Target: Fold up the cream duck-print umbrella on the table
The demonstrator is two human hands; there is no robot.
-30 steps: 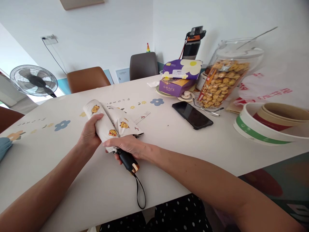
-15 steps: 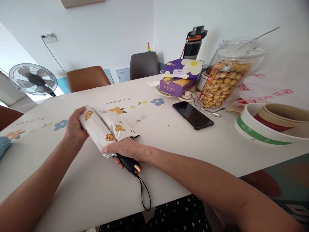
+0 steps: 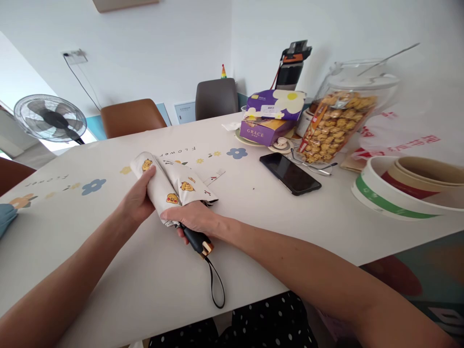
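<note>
A folded white umbrella [image 3: 159, 186] with yellow cartoon prints lies slantwise between my hands, low over the table. Its black handle with a gold-coloured end points toward me, and a wrist strap [image 3: 216, 285] hangs from it in a loop. My left hand [image 3: 139, 198] is wrapped round the left side of the rolled canopy, thumb on top. Near the handle end, my right hand [image 3: 194, 217] grips the canopy, with fingertips showing underneath. A loose canopy flap [image 3: 190, 183] with a dark edge spreads out to the right above my right hand.
On the white table [image 3: 261, 241], a phone [image 3: 290, 173] and glasses [image 3: 315, 166] lie to the right. Behind them are purple boxes [image 3: 268, 130], a bottle [image 3: 290, 70] and a snack jar [image 3: 333, 125]. Paper bowls [image 3: 377, 188] stand at the right edge. Chairs [image 3: 132, 118] line the far side.
My left hand has slid along the canopy toward me, away from its far end. The umbrella has shifted slightly right, and my right hand has moved a little with it.
</note>
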